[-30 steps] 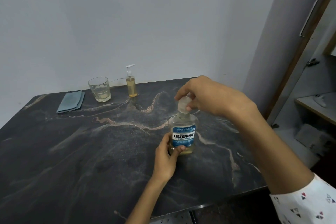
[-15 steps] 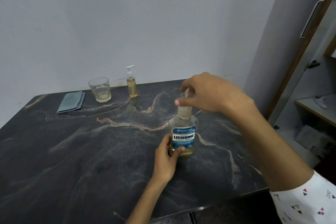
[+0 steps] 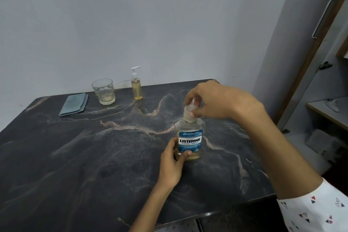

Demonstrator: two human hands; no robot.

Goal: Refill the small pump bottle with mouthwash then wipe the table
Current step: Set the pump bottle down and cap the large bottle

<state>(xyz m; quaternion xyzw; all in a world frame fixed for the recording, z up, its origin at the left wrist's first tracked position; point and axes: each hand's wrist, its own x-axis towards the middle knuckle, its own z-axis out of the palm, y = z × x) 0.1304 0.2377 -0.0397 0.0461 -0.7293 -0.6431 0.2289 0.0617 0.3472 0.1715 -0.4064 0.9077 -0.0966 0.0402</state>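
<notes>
A clear mouthwash bottle (image 3: 190,140) with a blue label stands upright on the dark marble table (image 3: 94,156), a little yellowish liquid at its bottom. My left hand (image 3: 172,160) grips its lower left side. From above, my right hand (image 3: 216,100) pinches the translucent cap (image 3: 188,114) sitting on the bottle's neck. The small pump bottle (image 3: 136,85), holding amber liquid under a white pump, stands at the table's far edge. A folded blue-grey cloth (image 3: 74,104) lies at the far left.
A drinking glass (image 3: 104,91) with a little liquid stands between the cloth and the pump bottle. A grey wall runs behind the table. At the right are a door with a metal handle (image 3: 322,19) and a low shelf (image 3: 327,111).
My right hand has turned on the cap, its fingers shifting round it. The bottle and my left hand stay in place.
</notes>
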